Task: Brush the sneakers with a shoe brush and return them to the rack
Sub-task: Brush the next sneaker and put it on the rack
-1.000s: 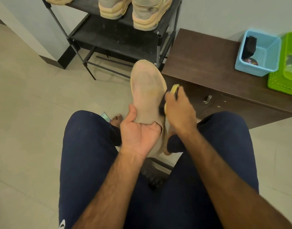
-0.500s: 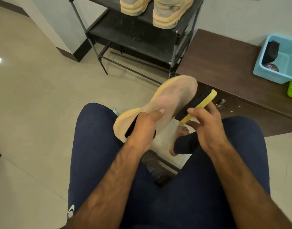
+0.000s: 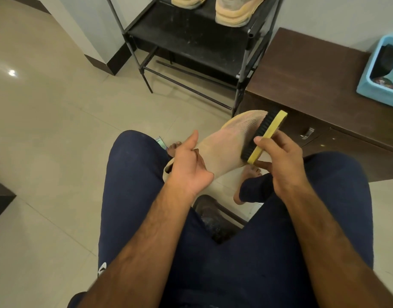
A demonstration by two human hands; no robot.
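Observation:
A beige knit sneaker (image 3: 231, 141) is held above my knees, its toe pointing up and to the right. My left hand (image 3: 188, 165) grips it at the heel end. My right hand (image 3: 280, 161) holds a shoe brush (image 3: 263, 135) with a yellow back and black bristles, the bristles pressed on the sneaker's right side near the toe. The black shoe rack (image 3: 191, 41) stands ahead. Two more beige sneakers sit on its upper shelf, one (image 3: 234, 10) to the right of the other (image 3: 187, 1).
A dark wooden cabinet (image 3: 313, 70) stands to the right of the rack, with a blue basket (image 3: 380, 72) on top holding dark items. My legs in navy trousers fill the lower frame, bare feet on the tiled floor. A dark stool shows between my knees.
The sneaker has turned from sole-up to its knit side facing me. My left hand regripped at the heel. The brush now lies along the toe side. The view shifted left.

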